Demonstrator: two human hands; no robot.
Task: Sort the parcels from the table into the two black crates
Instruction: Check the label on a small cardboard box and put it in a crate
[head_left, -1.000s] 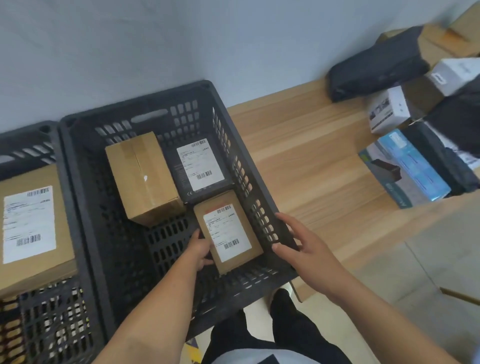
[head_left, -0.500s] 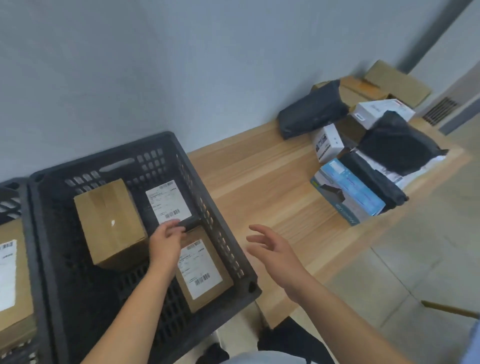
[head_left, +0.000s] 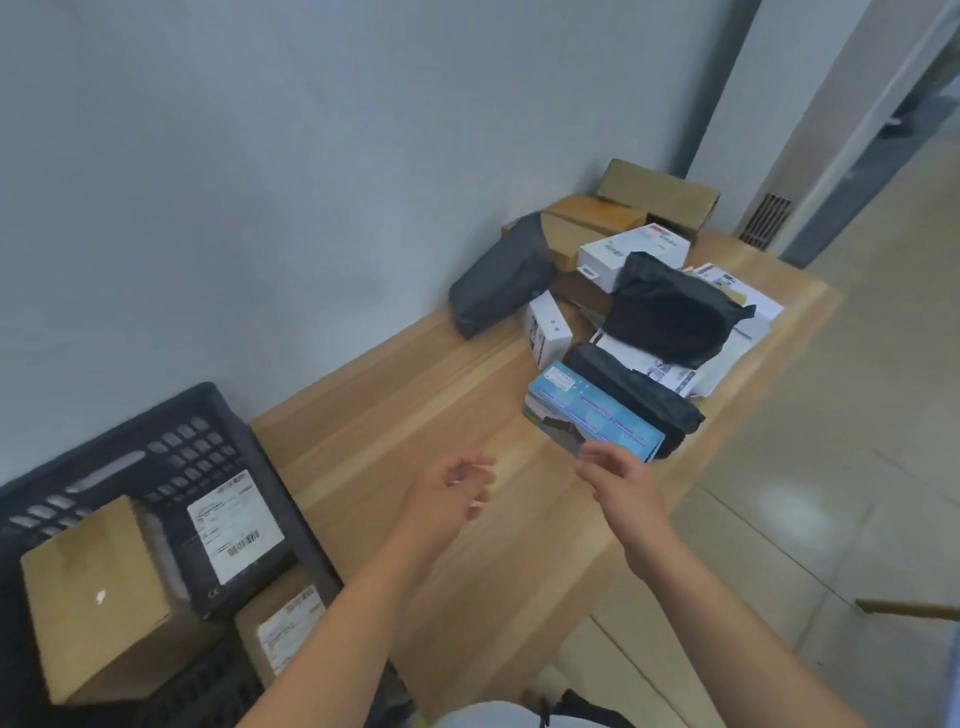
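Observation:
A black crate (head_left: 228, 431) stands at the lower left. It holds a brown box (head_left: 98, 597), a dark parcel with a white label (head_left: 234, 525) and a small labelled box (head_left: 283, 631). My left hand (head_left: 452, 491) hovers over the wooden table (head_left: 415, 415), fingers relaxed and empty. My right hand (head_left: 618, 480) reaches out empty, fingers loose, just short of a blue box (head_left: 592, 415) at the near end of the parcel pile. That pile also has black bags (head_left: 670, 312), white boxes (head_left: 631, 254) and brown cartons (head_left: 654, 192).
A grey wall runs behind the table. Tiled floor (head_left: 831, 467) lies to the right, with a doorway and a vent (head_left: 763, 221) at the far end. A grey bag (head_left: 498, 280) leans against the wall.
My left hand let go of the small labelled box in the crate and swung right over the table. My right hand moved toward the blue box. The view panned right.

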